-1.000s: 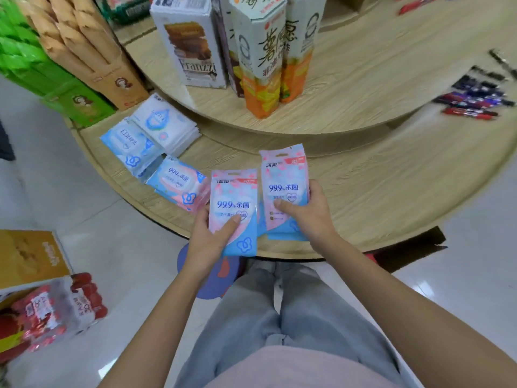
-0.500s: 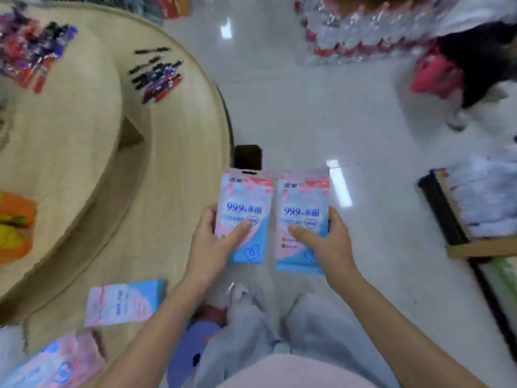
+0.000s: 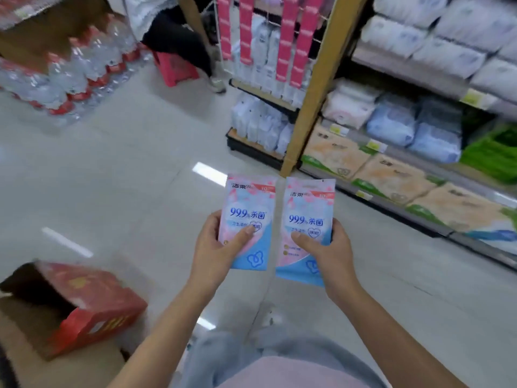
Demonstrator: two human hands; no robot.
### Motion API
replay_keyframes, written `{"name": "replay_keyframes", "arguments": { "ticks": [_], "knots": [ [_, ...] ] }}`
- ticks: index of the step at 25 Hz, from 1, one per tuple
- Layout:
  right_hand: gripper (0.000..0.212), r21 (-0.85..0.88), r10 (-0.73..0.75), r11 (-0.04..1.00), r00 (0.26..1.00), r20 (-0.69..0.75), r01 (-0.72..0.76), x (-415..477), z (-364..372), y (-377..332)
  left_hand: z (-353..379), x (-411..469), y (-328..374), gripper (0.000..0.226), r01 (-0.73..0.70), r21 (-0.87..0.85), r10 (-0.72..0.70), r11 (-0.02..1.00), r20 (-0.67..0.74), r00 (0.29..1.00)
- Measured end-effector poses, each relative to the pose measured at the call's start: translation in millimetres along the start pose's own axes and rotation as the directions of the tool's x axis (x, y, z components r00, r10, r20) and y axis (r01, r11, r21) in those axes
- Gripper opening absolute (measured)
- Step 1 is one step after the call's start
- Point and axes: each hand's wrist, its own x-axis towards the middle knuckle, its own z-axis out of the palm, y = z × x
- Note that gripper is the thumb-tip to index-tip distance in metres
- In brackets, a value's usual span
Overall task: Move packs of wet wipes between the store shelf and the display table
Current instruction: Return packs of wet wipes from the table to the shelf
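I hold two pink-and-blue packs of wet wipes upright, side by side, over the tiled floor. My left hand [image 3: 216, 247] grips the left pack [image 3: 249, 208] by its lower half, thumb across the front. My right hand [image 3: 327, 250] grips the right pack [image 3: 307, 208] the same way. The store shelf [image 3: 391, 203] stands ahead to the right, stacked with tissue and paper packs. At its end a wire rack [image 3: 268, 51] carries hanging pink and white packs. The display table is out of view.
An open red cardboard box [image 3: 92, 306] lies on the floor at lower left. Shrink-wrapped water bottles [image 3: 70, 71] are piled at upper left. A person's legs and a red stool [image 3: 179, 68] are at the far end of the aisle.
The view has swung from the round wooden display table to the aisle and the store shelf. Both hands have kept their packs throughout.
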Motion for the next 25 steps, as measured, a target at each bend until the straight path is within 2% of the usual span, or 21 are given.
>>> {"name": "replay_keyframes", "arguments": {
  "ticks": [3, 6, 10, 13, 16, 21, 25],
  "knots": [
    [0.037, 0.055, -0.075, 0.995, 0.985, -0.155, 0.085, 40.1, -72.0, -41.1, 90.0, 23.7, 10.0, 0.030, 0.037, 0.013, -0.039, 0.999, 0.182, 0.983],
    [0.036, 0.109, -0.125, 0.981, 0.956, -0.266, 0.159, 73.1, -124.7, -74.3, 157.6, 47.2, 24.9, 0.029, 0.043, 0.021, -0.047, 0.999, 0.299, 0.953],
    [0.030, 0.182, -0.122, 0.962, 0.919, -0.374, 0.202, 112.3, -174.9, -102.9, 240.5, 95.1, 52.3, 0.031, 0.027, 0.021, -0.034, 0.999, 0.429, 0.903],
    [0.029, 0.229, -0.109, 0.944, 0.880, -0.462, 0.237, 149.0, -211.0, -130.2, 309.4, 140.8, 83.0, 0.035, -0.013, -0.011, 0.017, 1.000, 0.529, 0.848],
    [0.029, 0.249, -0.116, 0.924, 0.831, -0.544, 0.291, 182.5, -246.4, -169.3, 376.2, 179.8, 125.7, 0.050, -0.083, 0.003, 0.062, 0.997, 0.639, 0.767],
    [0.037, 0.266, -0.147, 0.880, 0.760, -0.633, 0.393, 220.1, -304.6, -217.1, 490.1, 212.2, 193.5, 0.050, -0.163, -0.015, 0.121, 0.987, 0.739, 0.663],
    [0.028, 0.285, -0.164, 0.860, 0.757, -0.632, 0.423, 247.1, -351.0, -240.6, 561.1, 213.6, 219.8, 0.054, -0.202, -0.039, 0.163, 0.979, 0.744, 0.647]
  ]
}}
